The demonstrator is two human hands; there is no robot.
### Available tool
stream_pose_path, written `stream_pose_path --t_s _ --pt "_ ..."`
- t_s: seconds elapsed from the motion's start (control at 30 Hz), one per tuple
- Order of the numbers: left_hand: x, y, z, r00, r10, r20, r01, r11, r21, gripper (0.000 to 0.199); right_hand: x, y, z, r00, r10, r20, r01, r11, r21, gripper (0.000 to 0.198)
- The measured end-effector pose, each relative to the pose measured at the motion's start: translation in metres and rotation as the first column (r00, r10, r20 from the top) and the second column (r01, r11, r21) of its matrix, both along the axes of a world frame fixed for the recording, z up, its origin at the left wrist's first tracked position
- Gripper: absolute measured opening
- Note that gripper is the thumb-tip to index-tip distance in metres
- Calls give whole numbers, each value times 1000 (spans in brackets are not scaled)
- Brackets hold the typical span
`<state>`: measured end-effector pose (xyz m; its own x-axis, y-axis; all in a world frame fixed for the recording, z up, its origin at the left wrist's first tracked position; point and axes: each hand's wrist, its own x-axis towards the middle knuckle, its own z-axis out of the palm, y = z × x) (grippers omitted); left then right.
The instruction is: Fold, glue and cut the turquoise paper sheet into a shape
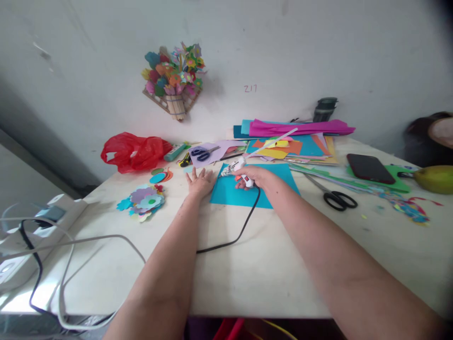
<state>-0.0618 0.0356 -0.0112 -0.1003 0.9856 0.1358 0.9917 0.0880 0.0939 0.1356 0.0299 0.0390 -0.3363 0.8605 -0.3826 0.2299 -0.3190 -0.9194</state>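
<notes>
My right hand point(253, 177) is wrapped round a white hot glue gun point(236, 165) with a long glue stick point(272, 144) poking out of its back. Its nozzle points left, over the upper left part of a blue paper sheet point(279, 184) that lies flat on the table. A black cord point(244, 229) runs from the grip toward me. Just left of the sheet, my left hand point(200, 182) rests flat on the tabletop, fingers spread and holding nothing. Paper flower cutouts point(145, 200) are heaped further left, beside a few paper circles point(158, 177).
Power strips point(49, 226) with tangled cables fill the left side. Behind stand a red plastic bag point(134, 151), blue-handled scissors point(201, 153) and stacked coloured papers point(307, 145). Black-handled scissors point(338, 200), a phone point(370, 167) and a mango-like fruit point(435, 178) lie right, near another person point(424, 141).
</notes>
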Motion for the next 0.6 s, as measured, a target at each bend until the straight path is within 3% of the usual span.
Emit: stream_pose_path --t_s 0.6 --pt "4 3 0 1000 2 31 -2 1000 14 60 6 16 -17 999 14 -44 -14 1000 14 23"
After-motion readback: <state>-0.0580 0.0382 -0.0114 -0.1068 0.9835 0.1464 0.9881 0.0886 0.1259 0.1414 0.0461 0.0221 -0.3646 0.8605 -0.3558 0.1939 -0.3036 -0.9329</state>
